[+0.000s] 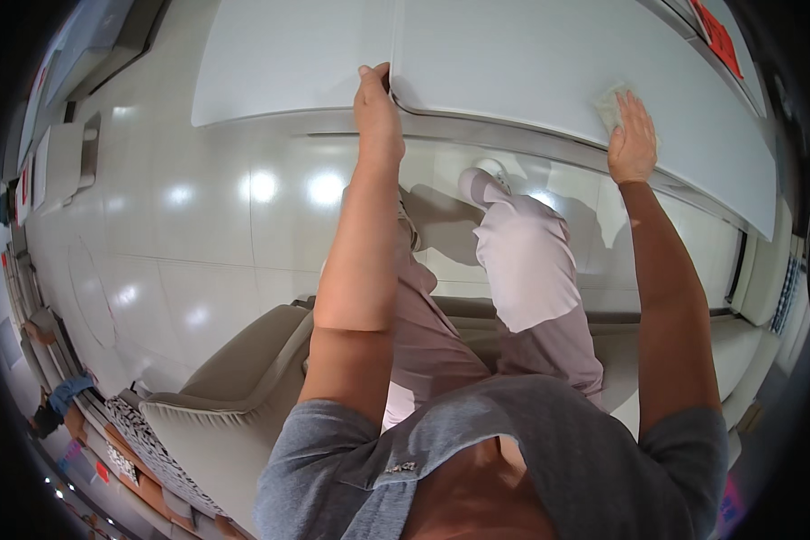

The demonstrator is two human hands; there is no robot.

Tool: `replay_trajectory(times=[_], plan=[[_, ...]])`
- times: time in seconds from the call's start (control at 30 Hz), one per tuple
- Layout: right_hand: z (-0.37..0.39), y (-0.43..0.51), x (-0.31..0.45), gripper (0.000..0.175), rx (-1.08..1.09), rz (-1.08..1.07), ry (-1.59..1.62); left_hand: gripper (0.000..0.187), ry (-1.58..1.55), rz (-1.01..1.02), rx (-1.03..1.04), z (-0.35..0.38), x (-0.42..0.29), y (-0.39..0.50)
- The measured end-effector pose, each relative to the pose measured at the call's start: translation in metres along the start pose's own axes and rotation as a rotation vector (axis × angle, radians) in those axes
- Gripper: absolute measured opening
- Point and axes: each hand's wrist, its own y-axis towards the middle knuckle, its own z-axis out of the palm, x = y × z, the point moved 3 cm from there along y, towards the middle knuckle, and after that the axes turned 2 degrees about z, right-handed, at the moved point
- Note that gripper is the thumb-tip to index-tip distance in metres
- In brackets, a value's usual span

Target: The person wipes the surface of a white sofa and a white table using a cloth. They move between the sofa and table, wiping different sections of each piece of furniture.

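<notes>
My right hand [633,138] lies on a pale cloth [609,108] near the front edge of a white table top [513,61]; the palm presses on the cloth with the fingers stretched out. My left hand [376,101] is at the front edge, where this top meets a second white panel [290,61] at a seam. Its thumb is up and its fingers curl round toward the edge, partly hidden, so their exact grip does not show.
A beige sofa [243,358] stands behind and beside my legs. Red papers [719,40] lie at the far right of the table. A white cabinet-like piece [61,162] stands at the left on the glossy tiled floor [202,236]. Another person [64,401] is at the far lower left.
</notes>
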Motion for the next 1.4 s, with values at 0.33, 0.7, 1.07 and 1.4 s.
replay_trajectory(times=[0.33, 0.7, 1.07, 1.4], plan=[[0.011, 0.002, 0.01, 0.054, -0.03, 0.118, -0.139, 0.063, -0.263, -0.151, -0.04, 0.001, -0.001, 0.005], [0.005, 0.025, 0.13, 0.06, 0.027, -0.258, 0.039, 0.06, -0.551, -0.422, -0.098, 0.002, 0.018, 0.011], [0.005, 0.064, 0.254, 0.062, 0.154, -0.519, 0.23, 0.051, -0.721, -0.451, -0.184, 0.0, 0.022, 0.012], [0.046, 0.158, 0.291, 0.047, 0.421, -0.522, 0.124, 0.062, -0.782, -0.483, -0.137, -0.002, 0.019, 0.015]])
